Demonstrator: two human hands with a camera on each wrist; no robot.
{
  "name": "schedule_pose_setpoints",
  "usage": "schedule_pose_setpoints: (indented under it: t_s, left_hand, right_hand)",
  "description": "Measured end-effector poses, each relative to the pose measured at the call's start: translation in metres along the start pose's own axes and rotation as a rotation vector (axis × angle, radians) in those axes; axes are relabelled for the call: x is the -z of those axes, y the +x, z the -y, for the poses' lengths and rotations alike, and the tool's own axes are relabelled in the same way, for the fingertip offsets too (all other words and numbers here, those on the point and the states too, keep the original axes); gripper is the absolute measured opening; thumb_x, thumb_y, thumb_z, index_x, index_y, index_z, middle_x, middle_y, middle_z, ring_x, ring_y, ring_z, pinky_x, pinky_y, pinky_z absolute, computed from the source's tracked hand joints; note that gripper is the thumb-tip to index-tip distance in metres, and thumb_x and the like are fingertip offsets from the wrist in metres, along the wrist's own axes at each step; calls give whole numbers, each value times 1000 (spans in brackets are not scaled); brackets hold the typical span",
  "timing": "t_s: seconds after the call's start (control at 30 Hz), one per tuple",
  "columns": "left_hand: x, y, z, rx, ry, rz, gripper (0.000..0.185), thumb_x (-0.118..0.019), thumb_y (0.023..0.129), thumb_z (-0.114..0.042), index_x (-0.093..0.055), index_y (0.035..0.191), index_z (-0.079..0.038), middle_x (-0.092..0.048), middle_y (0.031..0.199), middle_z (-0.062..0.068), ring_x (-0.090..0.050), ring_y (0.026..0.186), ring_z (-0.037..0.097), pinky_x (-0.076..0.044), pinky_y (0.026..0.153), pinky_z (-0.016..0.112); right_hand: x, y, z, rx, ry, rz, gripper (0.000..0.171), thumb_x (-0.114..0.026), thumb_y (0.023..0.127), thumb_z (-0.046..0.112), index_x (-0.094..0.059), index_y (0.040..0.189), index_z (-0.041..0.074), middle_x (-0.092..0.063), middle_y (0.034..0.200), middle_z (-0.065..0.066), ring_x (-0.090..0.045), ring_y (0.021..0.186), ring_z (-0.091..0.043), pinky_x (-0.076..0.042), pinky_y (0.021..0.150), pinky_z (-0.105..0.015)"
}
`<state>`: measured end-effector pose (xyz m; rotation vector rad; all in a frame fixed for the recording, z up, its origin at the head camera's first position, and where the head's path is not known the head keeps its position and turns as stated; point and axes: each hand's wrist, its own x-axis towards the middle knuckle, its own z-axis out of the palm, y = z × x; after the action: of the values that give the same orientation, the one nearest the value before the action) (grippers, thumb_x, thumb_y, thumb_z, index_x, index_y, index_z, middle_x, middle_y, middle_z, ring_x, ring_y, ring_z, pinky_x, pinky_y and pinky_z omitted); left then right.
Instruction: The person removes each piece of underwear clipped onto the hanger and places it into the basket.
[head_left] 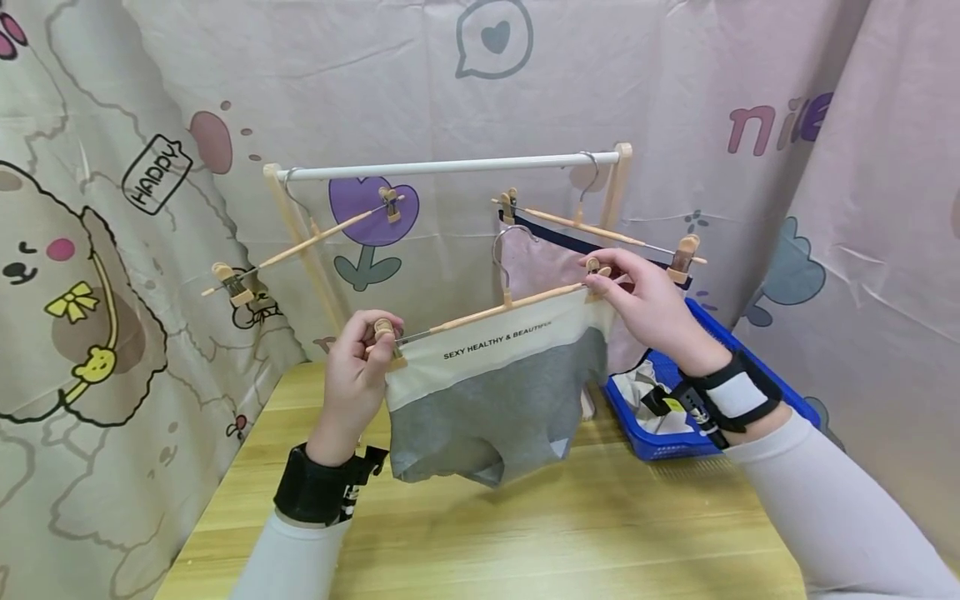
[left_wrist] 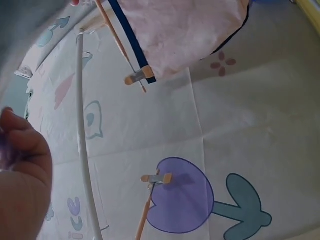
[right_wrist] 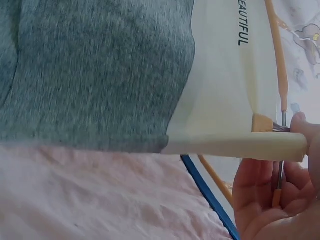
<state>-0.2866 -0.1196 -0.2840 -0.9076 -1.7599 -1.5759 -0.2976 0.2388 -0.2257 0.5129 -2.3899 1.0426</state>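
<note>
Grey underpants (head_left: 495, 408) with a cream printed waistband hang from a wooden clip hanger (head_left: 472, 317) in the head view, held up over the table. My left hand (head_left: 356, 375) pinches the clip at the hanger's left end. At its right end, my right hand (head_left: 652, 304) grips the other clip. In the right wrist view, a clip (right_wrist: 262, 123) bites the waistband beside the right thumb, with fingers behind the hanger's end. The left wrist view shows only part of the left hand (left_wrist: 25, 165); what it holds is hidden there.
Behind stands a rack (head_left: 450, 167) with a white rail. An unloaded clip hanger (head_left: 315, 240) hangs at its left, and pink underpants (head_left: 517, 250) with dark trim hang at its right. A blue basket (head_left: 652, 450) holding white cloth sits on the wooden table (head_left: 465, 542). Printed curtains surround it.
</note>
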Motion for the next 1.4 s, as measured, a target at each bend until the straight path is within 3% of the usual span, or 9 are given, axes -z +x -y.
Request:
schedule_pose_setpoints:
  t_s: [0.17,0.37,0.5,0.7,0.97,1.4]
  left_hand:
    - [-4,-3,-6,110,4,-63,34,-54,108,-22,-55,112,11,-54,88,-8,-40,67,6,-33,59,21]
    - [-12,-9,-11,177,45,-150,53,-53,108,-41,-52,115,12,-60,106,0,-52,86,5,-44,76,16]
    - [-17,-12,-13,191,65,-166,53,-49,108,-40,-50,118,12,-59,111,5,-55,96,5,-46,85,16]
    - [-21,-16,-14,209,97,-201,57,-50,106,-44,-54,121,10,-60,112,9,-53,92,7,-43,82,18]
    - [-22,-20,-14,221,93,-260,57,-53,105,-43,-57,121,11,-62,107,-14,-50,84,7,-43,77,18]
    - [-23,-29,-10,234,108,-268,56,-51,106,-43,-58,119,11,-58,100,-13,-48,78,6,-41,72,18]
  right_hand:
    - [-2,-7,0,-14,31,-32,31,-57,107,26,-63,131,7,-56,101,-6,-51,88,-18,-42,72,-19]
    - [-5,-18,5,-16,27,-97,33,-58,107,29,-64,132,9,-58,101,-6,-51,87,-18,-42,68,-18]
    - [-6,-25,8,-16,26,-155,32,-61,105,28,-67,130,8,-61,100,-4,-54,85,-12,-43,68,-16]
    - [-10,-35,9,-46,31,-206,30,-64,104,27,-69,127,8,-61,97,2,-55,85,-7,-42,69,-16]
    - [-20,-45,8,-56,80,-214,30,-62,105,24,-68,128,6,-61,108,0,-53,89,-11,-43,72,-14]
    - [-29,-56,2,-70,97,-218,28,-62,105,22,-68,126,4,-58,97,-2,-54,87,-9,-45,71,-13]
